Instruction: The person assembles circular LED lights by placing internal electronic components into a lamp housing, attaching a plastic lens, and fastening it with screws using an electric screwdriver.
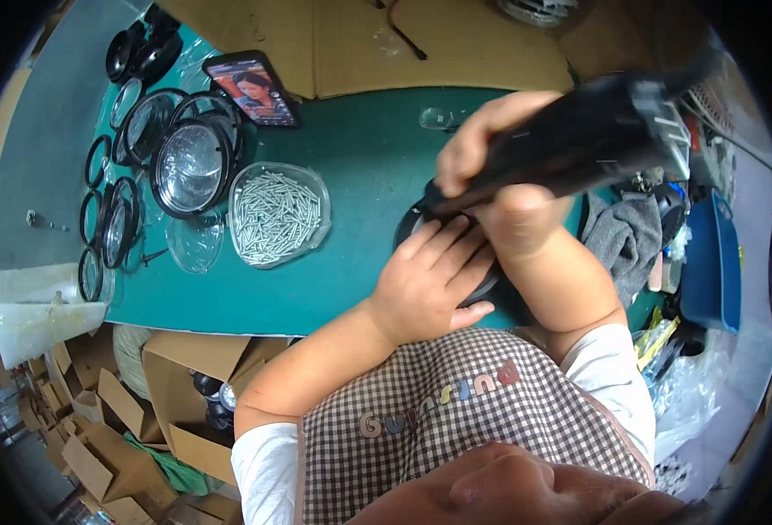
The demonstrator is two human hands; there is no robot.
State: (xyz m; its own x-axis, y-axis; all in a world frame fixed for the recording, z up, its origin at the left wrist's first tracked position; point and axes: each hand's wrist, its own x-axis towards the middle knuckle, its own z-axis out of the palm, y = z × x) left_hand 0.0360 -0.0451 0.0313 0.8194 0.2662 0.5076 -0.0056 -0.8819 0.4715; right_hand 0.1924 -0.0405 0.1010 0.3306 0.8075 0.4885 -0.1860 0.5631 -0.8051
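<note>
My right hand (pixel 519 214) is wrapped round a black power screwdriver (pixel 579 140), blurred by motion and held tilted, its nose pointing down to the left. The nose meets the rim of a black round part (pixel 408 229) on the green table mat. Flat across that part lies my left hand (pixel 430 284), fingers stretched out and close to the nose, hiding most of it. A screw at the tip cannot be made out. Left of my hands stands a clear plastic tub (pixel 323 234) filled with silver screws (pixel 277 214).
Several black-rimmed clear lenses (pixel 192 166) and black rings (pixel 91 217) cover the left side. A phone (pixel 255 87) leans behind the tub. Cardboard (pixel 438 52) borders the back. At right are a grey cloth (pixel 622 241) and a blue bin (pixel 712 262); open boxes (pixel 198 376) sit below left.
</note>
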